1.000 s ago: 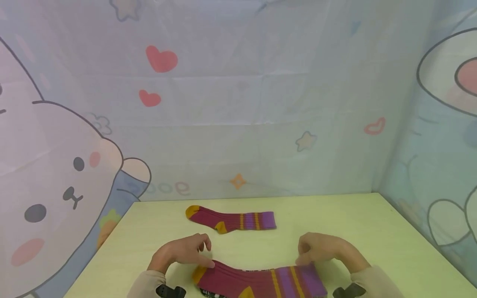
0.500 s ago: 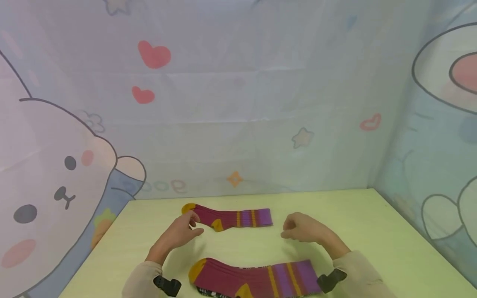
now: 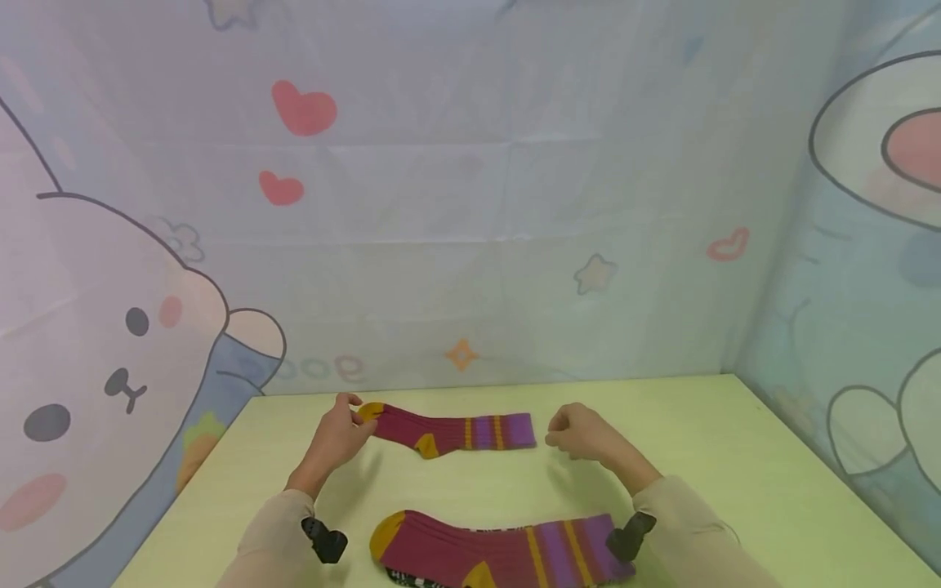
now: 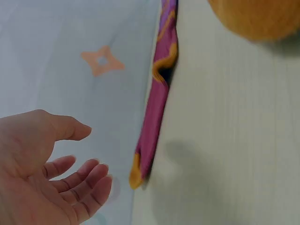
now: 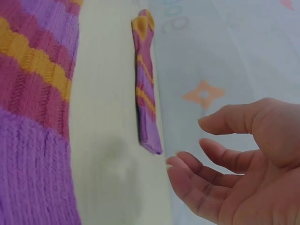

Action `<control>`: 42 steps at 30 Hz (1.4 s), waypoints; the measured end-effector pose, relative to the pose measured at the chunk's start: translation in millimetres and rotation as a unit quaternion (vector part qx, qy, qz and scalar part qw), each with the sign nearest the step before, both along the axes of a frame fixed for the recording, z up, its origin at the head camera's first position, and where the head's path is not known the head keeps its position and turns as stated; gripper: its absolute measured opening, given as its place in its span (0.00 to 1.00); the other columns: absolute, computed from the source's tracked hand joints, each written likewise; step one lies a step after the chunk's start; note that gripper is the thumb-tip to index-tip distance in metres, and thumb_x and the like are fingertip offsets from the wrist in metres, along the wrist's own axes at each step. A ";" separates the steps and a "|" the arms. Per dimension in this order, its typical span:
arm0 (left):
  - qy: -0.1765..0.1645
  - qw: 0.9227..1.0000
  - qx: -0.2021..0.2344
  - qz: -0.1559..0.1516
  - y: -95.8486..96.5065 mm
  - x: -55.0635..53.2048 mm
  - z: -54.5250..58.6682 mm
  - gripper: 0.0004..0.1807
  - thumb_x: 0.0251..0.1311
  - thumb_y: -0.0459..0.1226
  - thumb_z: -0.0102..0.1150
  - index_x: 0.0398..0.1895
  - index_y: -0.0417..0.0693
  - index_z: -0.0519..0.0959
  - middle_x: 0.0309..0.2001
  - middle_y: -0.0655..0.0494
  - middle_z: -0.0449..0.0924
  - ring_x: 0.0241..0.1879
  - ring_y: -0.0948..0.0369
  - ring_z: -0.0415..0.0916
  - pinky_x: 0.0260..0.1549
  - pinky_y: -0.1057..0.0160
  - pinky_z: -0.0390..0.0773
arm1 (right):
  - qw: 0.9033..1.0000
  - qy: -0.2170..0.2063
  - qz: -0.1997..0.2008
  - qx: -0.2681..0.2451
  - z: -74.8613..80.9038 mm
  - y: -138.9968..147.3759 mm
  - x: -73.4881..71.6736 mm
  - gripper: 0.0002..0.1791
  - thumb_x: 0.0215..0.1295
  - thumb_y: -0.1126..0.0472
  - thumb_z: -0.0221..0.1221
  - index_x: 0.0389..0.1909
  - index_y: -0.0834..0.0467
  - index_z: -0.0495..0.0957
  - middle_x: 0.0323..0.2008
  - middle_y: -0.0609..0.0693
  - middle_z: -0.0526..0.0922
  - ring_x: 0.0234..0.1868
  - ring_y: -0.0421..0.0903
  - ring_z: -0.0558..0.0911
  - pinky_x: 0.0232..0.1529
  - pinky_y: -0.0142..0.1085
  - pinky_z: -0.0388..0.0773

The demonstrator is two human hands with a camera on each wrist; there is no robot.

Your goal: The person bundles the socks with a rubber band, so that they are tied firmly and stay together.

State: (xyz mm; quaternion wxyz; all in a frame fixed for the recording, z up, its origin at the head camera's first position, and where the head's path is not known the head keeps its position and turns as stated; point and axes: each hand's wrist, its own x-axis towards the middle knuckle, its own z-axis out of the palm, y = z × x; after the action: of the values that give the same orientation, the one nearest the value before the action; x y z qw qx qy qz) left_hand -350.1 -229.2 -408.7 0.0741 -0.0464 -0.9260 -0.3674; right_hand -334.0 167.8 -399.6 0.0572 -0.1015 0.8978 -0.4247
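Note:
A maroon sock (image 3: 441, 430) with yellow toe and heel and a purple striped cuff lies flat at the back of the table. By its toe is my left hand (image 3: 336, 437), fingers loosely bent and holding nothing; the left wrist view shows a gap between them. Just off the cuff end hovers my right hand (image 3: 584, 435), thumb and fingers apart in the right wrist view. Near the front lies a matching sock (image 3: 448, 549), on top of a black-and-white patterned piece (image 3: 412, 580) that is mostly hidden.
The pale yellow table (image 3: 684, 457) meets a printed cloth backdrop (image 3: 470, 204) behind the far sock. More cloth hangs at the right side. A black wrist camera (image 3: 631, 536) overlaps the front sock's cuff in the head view.
Both hands have left the front sock and moved forward to the two ends of the back sock. The socks stay where they were; the head view has shifted slightly.

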 end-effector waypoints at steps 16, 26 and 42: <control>0.003 0.998 -0.059 0.038 -19.9 -18.9 -12.5 0.22 0.68 0.38 0.57 0.55 0.28 0.68 0.49 0.30 0.72 0.38 0.46 0.74 0.38 0.48 0.76 | 0.999 -0.006 -0.005 0.036 -2.7 -7.8 -15.8 0.16 0.63 0.65 0.62 0.47 0.71 0.76 0.46 0.61 0.81 0.38 0.53 0.82 0.38 0.45 0.83; -0.011 0.998 -0.055 0.013 -22.1 -30.3 -24.0 0.34 0.72 0.40 0.54 0.68 0.24 0.56 0.62 0.19 0.61 0.61 0.31 0.64 0.58 0.36 0.67 | 0.997 0.029 -0.026 0.063 -11.8 -20.7 -29.3 0.22 0.61 0.64 0.60 0.52 0.75 0.76 0.50 0.68 0.80 0.33 0.51 0.83 0.35 0.43 0.82; -0.037 0.998 -0.057 -0.010 -17.4 -47.9 -34.0 0.33 0.73 0.38 0.51 0.72 0.26 0.56 0.70 0.25 0.58 0.69 0.31 0.54 0.66 0.36 0.57 | 0.995 0.009 -0.029 0.096 -14.3 -26.3 -35.9 0.25 0.64 0.63 0.60 0.56 0.78 0.72 0.55 0.70 0.77 0.34 0.49 0.80 0.40 0.44 0.81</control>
State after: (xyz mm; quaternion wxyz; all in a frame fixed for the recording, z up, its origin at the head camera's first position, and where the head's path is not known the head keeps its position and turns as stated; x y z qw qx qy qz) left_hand -398.1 -246.6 -442.7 0.0334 -0.0466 -0.9469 -0.3163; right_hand -369.9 141.5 -413.8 0.0467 -0.0733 0.9375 -0.3370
